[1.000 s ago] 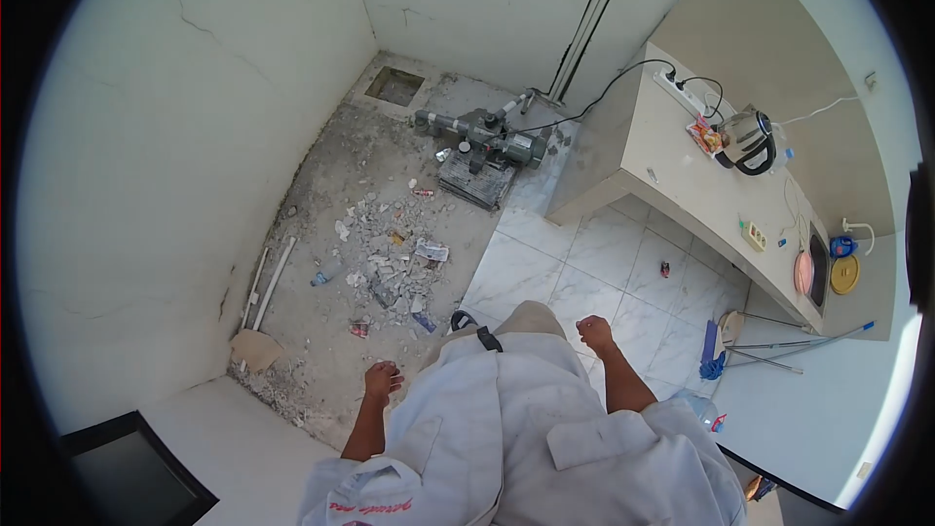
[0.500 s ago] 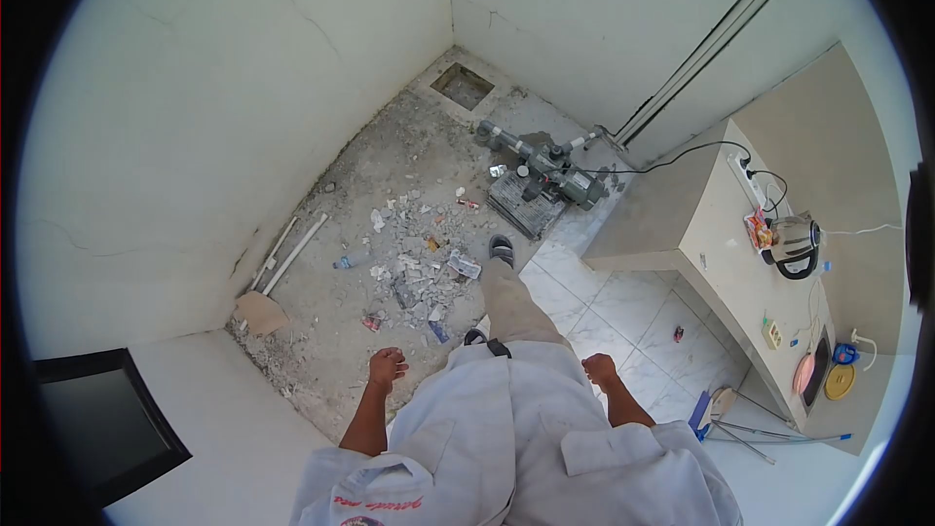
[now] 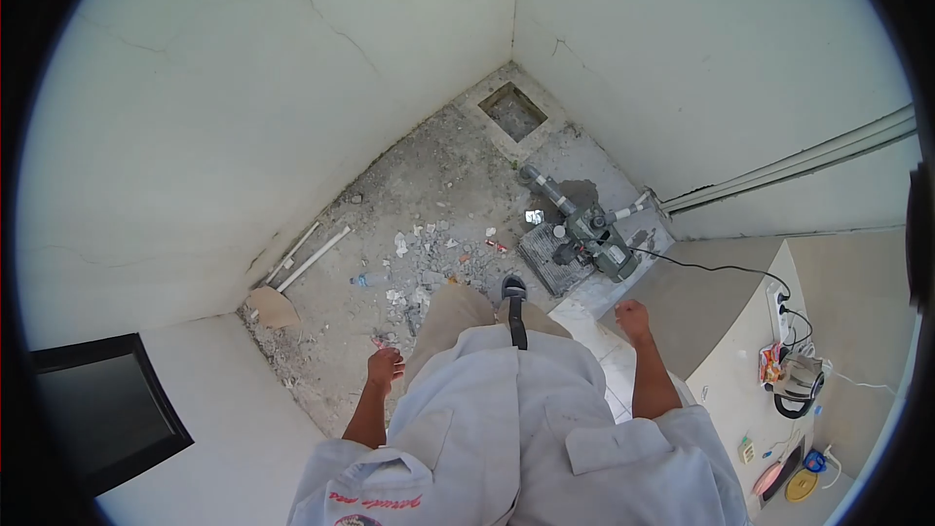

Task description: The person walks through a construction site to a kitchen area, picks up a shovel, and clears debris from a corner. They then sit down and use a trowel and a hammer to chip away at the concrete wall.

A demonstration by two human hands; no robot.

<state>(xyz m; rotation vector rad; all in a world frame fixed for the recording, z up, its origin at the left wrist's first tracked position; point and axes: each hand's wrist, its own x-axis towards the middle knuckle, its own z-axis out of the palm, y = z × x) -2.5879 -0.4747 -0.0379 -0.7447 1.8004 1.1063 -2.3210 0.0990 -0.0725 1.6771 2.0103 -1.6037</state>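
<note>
My left hand (image 3: 387, 366) hangs beside my shirt on the left of the view, above the rubble-strewn floor. Its fingers are loosely curled, and whether anything is in them cannot be made out. On the other side, my right hand (image 3: 632, 319) is closed near the counter's side, with nothing visible in it. Between the hands are my light shirt (image 3: 467, 399), a dark strap (image 3: 517, 323) and one sandalled foot (image 3: 513, 287). A grey water pump (image 3: 594, 242) stands on a slab beyond my foot, its cable running to a socket on the counter.
Broken rubble (image 3: 429, 263), a plastic bottle (image 3: 368, 280), white pipes (image 3: 314, 258) and cardboard (image 3: 274, 308) lie on the floor. A square pit (image 3: 512, 112) is in the corner. The counter (image 3: 726, 385) at right holds a kettle (image 3: 801, 377). A dark-framed panel (image 3: 107, 414) is lower left.
My right hand has moved up and slightly right. The view has shifted, so the pump and counter appear lower, and my legs now cover part of the rubble.
</note>
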